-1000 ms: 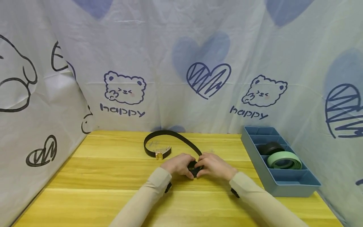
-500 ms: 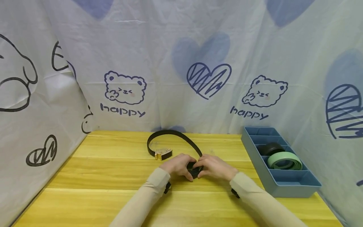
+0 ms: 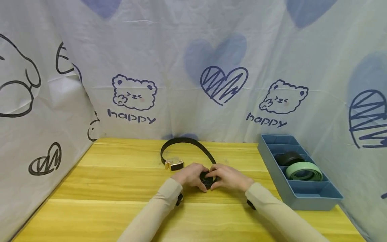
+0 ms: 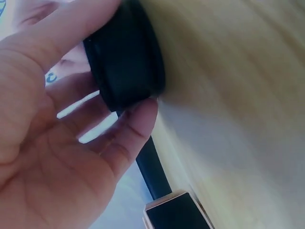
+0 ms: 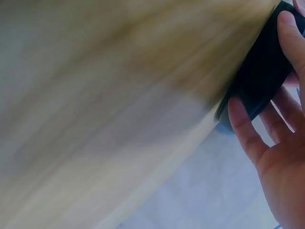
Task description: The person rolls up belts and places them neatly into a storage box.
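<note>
A black belt [image 3: 193,140] lies on the wooden table, one end wound into a tight coil [image 3: 207,180] between my hands. Its free length arcs up behind them and round to a gold-edged buckle [image 3: 174,165] on the left. My left hand [image 3: 191,176] grips the coil's left side, thumb and fingers curled round it; the left wrist view shows the coil's outer band [image 4: 126,59] close over the table. From the right, my right hand [image 3: 229,177] holds the coil, thumb in front and fingers over the top. In the right wrist view, fingertips press the dark band [image 5: 262,67].
A blue-grey divided box [image 3: 275,174] stands at the table's right side. A rolled black belt [image 3: 289,158] and a rolled green belt [image 3: 303,171] sit in its compartments. A printed white curtain [image 3: 181,84] hangs along the back of the table [image 3: 99,181].
The belt's free loop and buckle have drawn slightly to the right, toward the coil, with the buckle turning a little. Both hands stay round the coil in nearly the same place.
</note>
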Action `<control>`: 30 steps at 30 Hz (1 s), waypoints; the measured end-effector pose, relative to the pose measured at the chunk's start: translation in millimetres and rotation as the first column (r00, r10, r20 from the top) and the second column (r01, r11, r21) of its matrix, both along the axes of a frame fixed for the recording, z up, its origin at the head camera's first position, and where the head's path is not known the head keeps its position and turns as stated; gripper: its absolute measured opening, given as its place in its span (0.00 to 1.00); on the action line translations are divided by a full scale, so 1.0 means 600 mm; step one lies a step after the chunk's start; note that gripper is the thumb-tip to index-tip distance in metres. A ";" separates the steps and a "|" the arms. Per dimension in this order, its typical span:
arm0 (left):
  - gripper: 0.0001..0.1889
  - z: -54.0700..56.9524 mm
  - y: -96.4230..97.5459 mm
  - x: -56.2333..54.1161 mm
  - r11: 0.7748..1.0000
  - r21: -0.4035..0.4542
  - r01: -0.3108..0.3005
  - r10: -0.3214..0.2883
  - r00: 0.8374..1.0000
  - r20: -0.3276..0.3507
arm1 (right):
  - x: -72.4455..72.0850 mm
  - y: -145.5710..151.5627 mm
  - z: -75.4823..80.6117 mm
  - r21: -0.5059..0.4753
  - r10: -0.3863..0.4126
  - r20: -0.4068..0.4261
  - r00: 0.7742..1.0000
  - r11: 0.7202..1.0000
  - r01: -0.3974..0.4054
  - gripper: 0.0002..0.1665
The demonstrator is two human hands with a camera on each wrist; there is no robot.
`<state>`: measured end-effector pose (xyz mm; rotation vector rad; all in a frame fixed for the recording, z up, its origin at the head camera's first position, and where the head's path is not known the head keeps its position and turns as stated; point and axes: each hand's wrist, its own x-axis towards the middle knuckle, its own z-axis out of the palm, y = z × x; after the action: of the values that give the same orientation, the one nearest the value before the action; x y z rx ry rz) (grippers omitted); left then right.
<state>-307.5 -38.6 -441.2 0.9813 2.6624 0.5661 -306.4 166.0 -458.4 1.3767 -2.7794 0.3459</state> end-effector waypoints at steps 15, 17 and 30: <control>0.18 0.003 0.011 0.006 1.000 0.000 0.007 -0.007 1.000 -0.014 | 0.002 0.000 0.004 0.034 0.029 -0.103 0.994 0.999 -0.026 0.25; 0.19 0.003 0.009 0.003 0.999 0.007 0.033 -0.033 0.999 0.002 | 0.003 0.003 0.006 0.038 0.027 -0.092 0.995 0.999 -0.024 0.25; 0.19 -0.005 0.008 0.002 1.000 -0.025 -0.005 0.003 0.997 -0.077 | 0.001 0.001 0.006 0.026 -0.010 -0.110 0.994 1.000 0.013 0.23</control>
<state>-306.4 -34.0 -444.5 1.0109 2.7327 0.5038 -305.8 166.8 -454.7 1.3410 -2.7112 0.2258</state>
